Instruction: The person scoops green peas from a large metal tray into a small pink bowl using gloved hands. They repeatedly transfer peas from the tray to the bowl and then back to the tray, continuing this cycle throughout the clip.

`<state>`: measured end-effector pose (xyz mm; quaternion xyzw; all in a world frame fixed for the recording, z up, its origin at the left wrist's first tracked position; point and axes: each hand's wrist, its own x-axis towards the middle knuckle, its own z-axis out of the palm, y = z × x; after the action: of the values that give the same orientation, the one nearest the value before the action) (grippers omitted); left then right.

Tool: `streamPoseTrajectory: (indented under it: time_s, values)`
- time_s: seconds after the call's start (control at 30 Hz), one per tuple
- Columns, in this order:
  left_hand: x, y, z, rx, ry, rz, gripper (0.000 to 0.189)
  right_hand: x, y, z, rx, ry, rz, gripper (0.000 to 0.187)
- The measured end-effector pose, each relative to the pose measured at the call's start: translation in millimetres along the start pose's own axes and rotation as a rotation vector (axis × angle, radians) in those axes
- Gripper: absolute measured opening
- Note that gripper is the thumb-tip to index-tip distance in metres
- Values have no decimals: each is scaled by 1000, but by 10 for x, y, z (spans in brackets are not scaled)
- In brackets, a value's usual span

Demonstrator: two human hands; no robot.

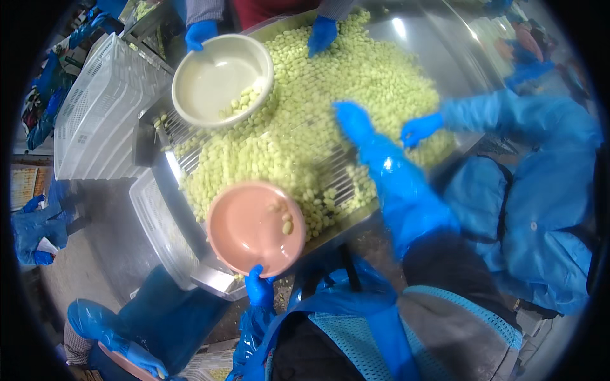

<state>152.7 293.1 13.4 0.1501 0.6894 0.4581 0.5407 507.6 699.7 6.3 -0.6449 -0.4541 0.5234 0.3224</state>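
My left hand (259,288), in a blue glove, grips the near rim of a pink plastic bowl (238,224). A few pale green oval pieces lie inside it at the right. The bowl is above the near left corner of a slatted metal sorting table. Pale green grapes or similar oval fruit (267,157) cover much of the slats. My right hand (352,119), also gloved and in a blue plastic sleeve, reaches over the middle of the fruit, blurred. Whether it holds any piece cannot be told.
Across the table a co-worker's gloved hand (201,35) holds a white bowl (214,81); their other hand (322,35) touches the fruit. Another person's hand (421,129) is close on the right. Stacked white crates (105,105) stand left; a person with a pink bowl is lower left.
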Motion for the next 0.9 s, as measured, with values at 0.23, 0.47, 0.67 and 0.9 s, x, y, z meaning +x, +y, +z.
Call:
streamPoseTrajectory:
  time_s: [0.23,0.47,0.67,0.9]
  values:
    - [197,262,557,-173,-109,-197,45,1894,615,-1517,-845,361,-281,31]
    - [407,500,891,11,-190,-169,46,1854,471,-1207,-945,259,-187,24]
    - [612,766,1352,-5,-179,-129,43,443,-789,-431,-269,-666,-325,38]
    - [727,909,1547,-120,-164,-308,47,1719,-298,-1307,-579,299,235,62]
